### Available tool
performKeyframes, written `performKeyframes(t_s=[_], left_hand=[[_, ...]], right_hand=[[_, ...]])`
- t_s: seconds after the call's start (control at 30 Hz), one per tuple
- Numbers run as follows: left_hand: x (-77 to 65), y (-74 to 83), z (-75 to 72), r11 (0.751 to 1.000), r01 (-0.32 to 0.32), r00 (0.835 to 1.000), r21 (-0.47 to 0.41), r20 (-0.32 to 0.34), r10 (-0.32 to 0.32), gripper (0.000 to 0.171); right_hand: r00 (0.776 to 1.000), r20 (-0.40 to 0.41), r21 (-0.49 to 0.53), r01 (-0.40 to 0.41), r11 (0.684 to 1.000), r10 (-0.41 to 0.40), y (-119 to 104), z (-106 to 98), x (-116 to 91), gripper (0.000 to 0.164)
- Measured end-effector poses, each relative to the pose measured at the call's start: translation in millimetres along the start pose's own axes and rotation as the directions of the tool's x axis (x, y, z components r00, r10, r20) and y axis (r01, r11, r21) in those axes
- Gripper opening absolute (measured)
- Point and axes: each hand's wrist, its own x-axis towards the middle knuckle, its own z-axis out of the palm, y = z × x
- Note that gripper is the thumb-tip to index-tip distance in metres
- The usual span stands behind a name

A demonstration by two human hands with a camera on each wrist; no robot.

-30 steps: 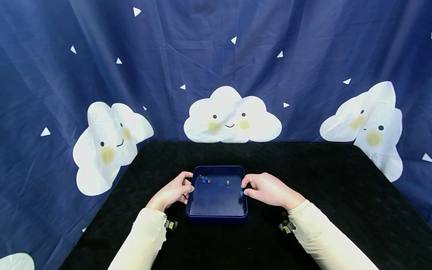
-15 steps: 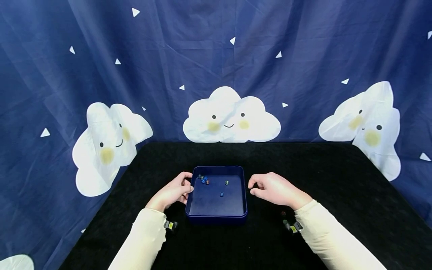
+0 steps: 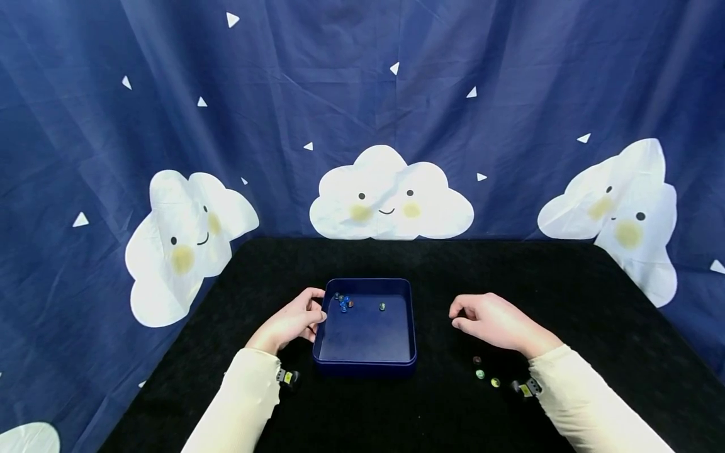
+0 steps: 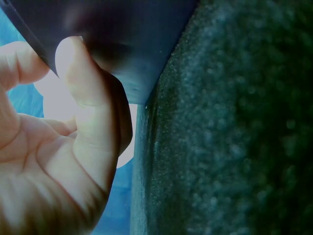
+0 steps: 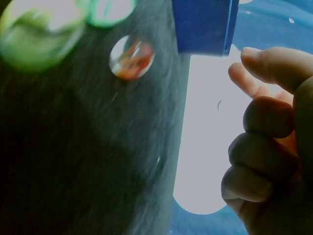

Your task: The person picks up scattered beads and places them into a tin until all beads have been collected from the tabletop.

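Three loose marbles (image 3: 480, 374), round with no long axis or front, lie on the table (image 3: 419, 409) to the right of the blue box (image 3: 362, 343). Your right hand (image 3: 498, 321) hovers near them, fingers loosely curled round nothing; you seem between placements, and the next move likely calls for pinching one for the box, whose left side your left hand (image 3: 289, 322) clamps.

Left arm (image 3: 240, 396) and right arm (image 3: 595, 396) reach forward in pale sleeves, hands well apart.
The left hand (image 3: 291, 321) grips, thumb and forefinger spread; the right hand (image 3: 498, 319) is held loosely bent, thumb and forefinger tips close together, the other three fingers (image 5: 261, 149) curled toward the palm.
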Motion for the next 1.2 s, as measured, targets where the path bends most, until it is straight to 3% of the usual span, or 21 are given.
performKeyframes(t_s=[0.33, 0.67, 0.97, 1.2], left_hand=[[-0.4, 3.1, 1.4, 1.000, 0.006, 1.000, 0.002, -0.011, -0.006, 0.055], [1.2, 3.1, 0.3, 1.000, 0.004, 1.000, 0.008, -0.009, -0.004, 0.055], [1.4, 0.5, 0.7, 1.000, 0.002, 1.000, -0.008, -0.006, -0.002, 0.055], [0.9, -0.1, 0.6, 1.000, 0.006, 1.000, -0.001, -0.003, -0.006, 0.056]], right_hand=[[0.997, 0.070, -0.015, -0.039, 0.999, 0.040, 12, -9, -24, 0.011], [0.989, 0.146, -0.035, -0.006, 0.999, 0.011, 13, -12, -43, 0.016], [0.964, 0.265, 0.014, -0.011, 1.000, 0.007, 8, -6, -47, 0.016], [0.965, 0.263, -0.027, 0.005, 1.000, 0.002, 8, -3, -45, 0.018]])
